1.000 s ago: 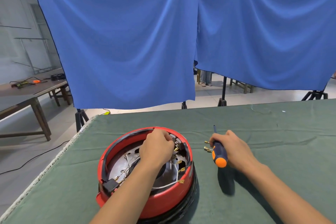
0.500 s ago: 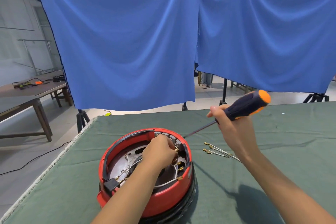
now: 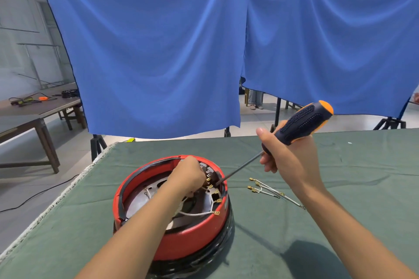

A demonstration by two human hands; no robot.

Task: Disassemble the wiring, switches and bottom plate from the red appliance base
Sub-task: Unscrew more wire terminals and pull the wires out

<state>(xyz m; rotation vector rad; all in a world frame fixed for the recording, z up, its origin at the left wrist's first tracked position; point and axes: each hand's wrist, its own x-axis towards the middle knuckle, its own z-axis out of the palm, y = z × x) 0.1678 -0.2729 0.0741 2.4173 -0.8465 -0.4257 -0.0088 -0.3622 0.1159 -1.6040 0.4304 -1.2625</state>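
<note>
One red base (image 3: 188,242), one screwdriver (image 3: 303,123), two hands, two blue cloths (image 3: 154,52).

Your left hand (image 3: 187,178) reaches forward and down with fingers curled under, knuckles up, forearm stretched from lower left. Your right hand (image 3: 286,157) is raised, fist wrapped around a black-and-orange rubber-handled screwdriver (image 3: 302,123), thumb extended upward.

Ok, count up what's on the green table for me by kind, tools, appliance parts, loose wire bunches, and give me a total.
Tools: 1, the screwdriver, gripped by the right hand with its tip at the base's inner rim.
Appliance parts: 1, the red base, with the left hand inside it.
Loose wire bunches: 1, the white wires lying on the table right of the base.
Total: 3
</note>
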